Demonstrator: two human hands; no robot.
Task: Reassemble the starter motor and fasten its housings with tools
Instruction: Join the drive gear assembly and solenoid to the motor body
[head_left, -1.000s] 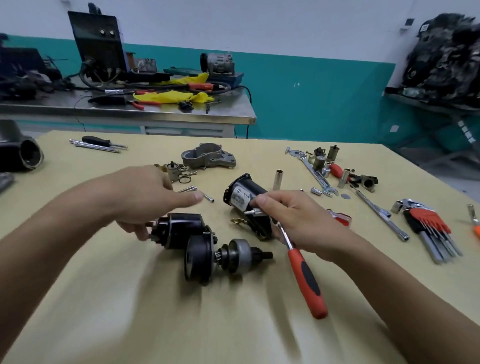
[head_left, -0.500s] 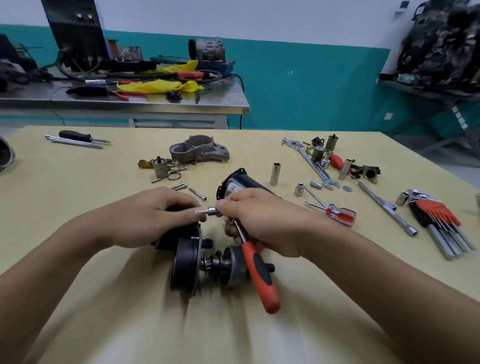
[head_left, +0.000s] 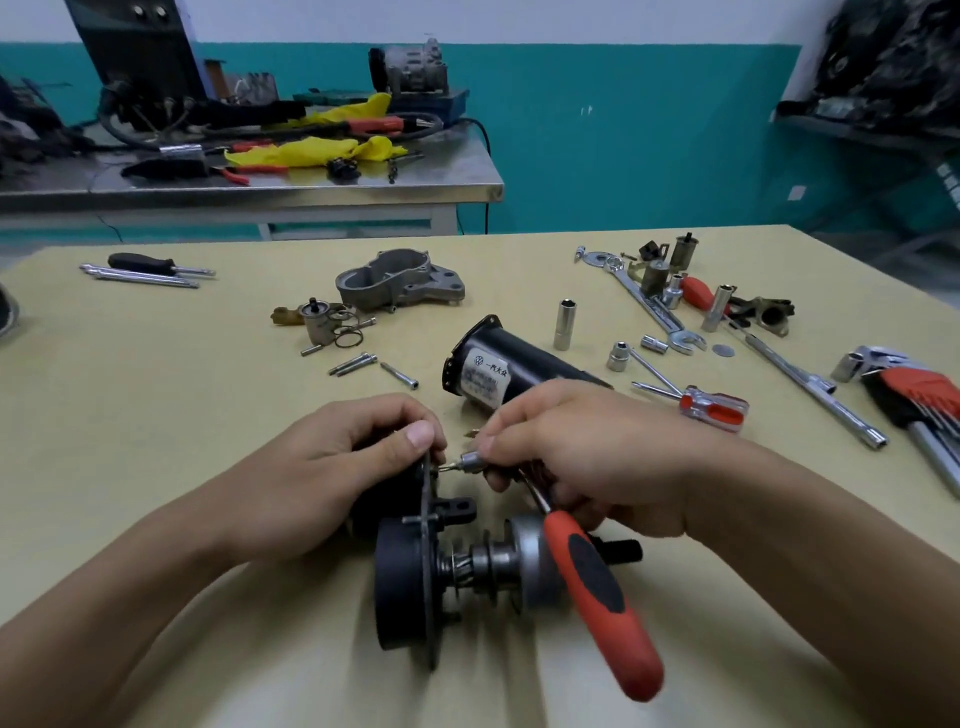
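The black starter assembly (head_left: 402, 587) with its drive gear and shaft lies near the table's front edge. My left hand (head_left: 358, 457) grips the black solenoid behind its thin mounting plate. My right hand (head_left: 582, 447) holds the red-handled ratchet (head_left: 597, 597) by its head, and the small socket tip (head_left: 470, 460) touches a screw at the plate's top. The black motor housing (head_left: 498, 366) with a white label lies just behind my hands. A grey cast end housing (head_left: 400, 280) sits farther back.
Loose bolts (head_left: 358, 364) and small parts (head_left: 319, 319) lie behind my left hand. Sockets (head_left: 563, 325), a spanner (head_left: 649, 306), a red screwdriver (head_left: 714, 408), an extension bar (head_left: 810, 384) and hex keys (head_left: 919, 400) fill the right side. A black screwdriver (head_left: 156, 265) lies far left.
My hands came together over the starter assembly. The ratchet head moved left to the plate's screw, and my left hand closed on the solenoid.
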